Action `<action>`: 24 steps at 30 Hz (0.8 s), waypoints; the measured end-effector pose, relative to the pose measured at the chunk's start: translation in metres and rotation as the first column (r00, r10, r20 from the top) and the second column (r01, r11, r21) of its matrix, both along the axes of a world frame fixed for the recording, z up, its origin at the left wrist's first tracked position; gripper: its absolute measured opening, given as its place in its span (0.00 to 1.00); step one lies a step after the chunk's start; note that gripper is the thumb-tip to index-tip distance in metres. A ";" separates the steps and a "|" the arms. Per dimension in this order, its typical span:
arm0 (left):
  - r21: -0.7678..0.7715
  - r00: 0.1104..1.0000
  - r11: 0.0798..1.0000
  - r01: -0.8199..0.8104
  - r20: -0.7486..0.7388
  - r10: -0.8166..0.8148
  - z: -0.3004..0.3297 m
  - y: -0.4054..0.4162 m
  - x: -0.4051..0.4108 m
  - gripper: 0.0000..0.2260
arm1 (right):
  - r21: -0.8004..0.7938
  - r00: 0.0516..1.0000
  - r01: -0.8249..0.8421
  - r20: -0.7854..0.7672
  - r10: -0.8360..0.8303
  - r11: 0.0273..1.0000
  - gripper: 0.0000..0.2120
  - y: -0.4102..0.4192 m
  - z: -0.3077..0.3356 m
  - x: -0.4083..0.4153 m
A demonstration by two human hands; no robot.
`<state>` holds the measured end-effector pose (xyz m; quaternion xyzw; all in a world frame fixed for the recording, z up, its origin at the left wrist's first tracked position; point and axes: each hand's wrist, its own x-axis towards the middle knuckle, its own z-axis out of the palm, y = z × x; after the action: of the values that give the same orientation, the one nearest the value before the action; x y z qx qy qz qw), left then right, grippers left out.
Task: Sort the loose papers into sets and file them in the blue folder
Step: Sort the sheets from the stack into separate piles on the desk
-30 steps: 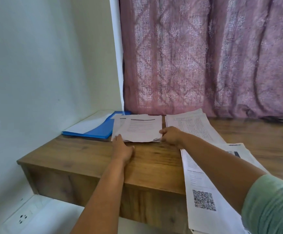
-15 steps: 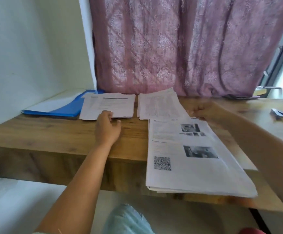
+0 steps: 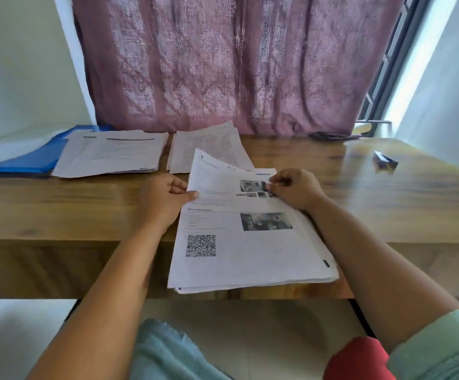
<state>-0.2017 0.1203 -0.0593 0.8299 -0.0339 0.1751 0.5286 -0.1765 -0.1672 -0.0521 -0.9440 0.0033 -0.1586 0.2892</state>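
left hand (image 3: 165, 200), right hand (image 3: 295, 189) pinching top sheet (image 3: 217, 178), print illegible

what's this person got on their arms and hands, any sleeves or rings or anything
Both forearms are bare. The right arm ends in a pale green sleeve pushed up near the elbow. No sleeve shows on the left arm. The left hand and right hand wear no gloves; no rings, watch or bracelets are visible.
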 end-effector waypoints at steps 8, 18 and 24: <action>-0.027 0.984 0.995 -0.099 0.145 0.102 0.000 0.000 -0.007 0.07 | 0.257 0.997 -0.032 0.082 0.011 0.966 0.28 -0.002 -0.001 0.001; -0.290 0.888 0.931 -0.222 0.334 0.316 0.019 0.001 -0.001 0.10 | 0.306 0.975 -0.118 0.215 0.052 0.945 0.19 0.004 0.003 -0.011; -0.471 0.913 0.862 -0.187 0.240 0.329 0.058 -0.029 0.036 0.10 | 0.347 0.959 -0.181 0.270 0.087 0.920 0.35 0.004 0.011 -0.020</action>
<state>-0.1655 0.0913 -0.0014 0.6482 0.0360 0.3770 0.6606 -0.1970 -0.1628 -0.0406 -0.8436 -0.0684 -0.2522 0.4691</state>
